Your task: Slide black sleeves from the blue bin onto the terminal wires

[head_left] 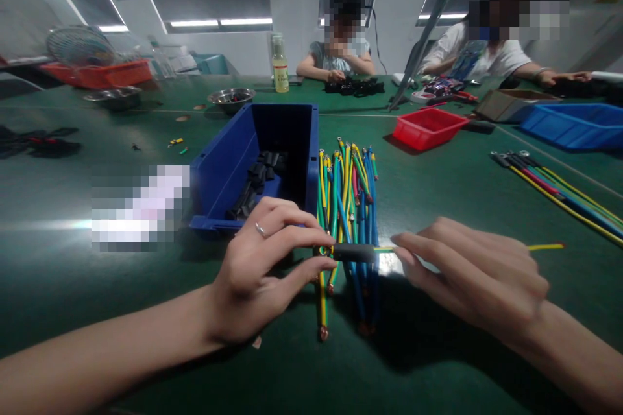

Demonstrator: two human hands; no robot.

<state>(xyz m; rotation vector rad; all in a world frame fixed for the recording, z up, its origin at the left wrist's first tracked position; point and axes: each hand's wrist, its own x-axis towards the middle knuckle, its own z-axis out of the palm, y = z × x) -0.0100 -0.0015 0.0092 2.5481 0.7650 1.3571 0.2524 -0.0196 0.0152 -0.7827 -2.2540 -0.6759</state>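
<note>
My left hand [272,259], with a ring on one finger, pinches the left end of a black heat-shrink tube [354,252], where a metal ring terminal [322,251] shows between finger and thumb. A yellow-green wire [384,249] comes out of the tube's right end. My right hand [477,266] is closed on that wire, whose bare-tipped end sticks out past the knuckles. Under the tube lies a bundle of blue, yellow-green and red wires [346,188] with metal ends. Just beyond my left hand, a dark blue bin [214,188] holds several black tube pieces.
On the green table [146,311], a red tray [428,130], a blue tray [579,126] and more wires [559,188] lie to the right. A metal bowl [232,98] and a bottle [280,68] stand at the back. Two people sit across the table.
</note>
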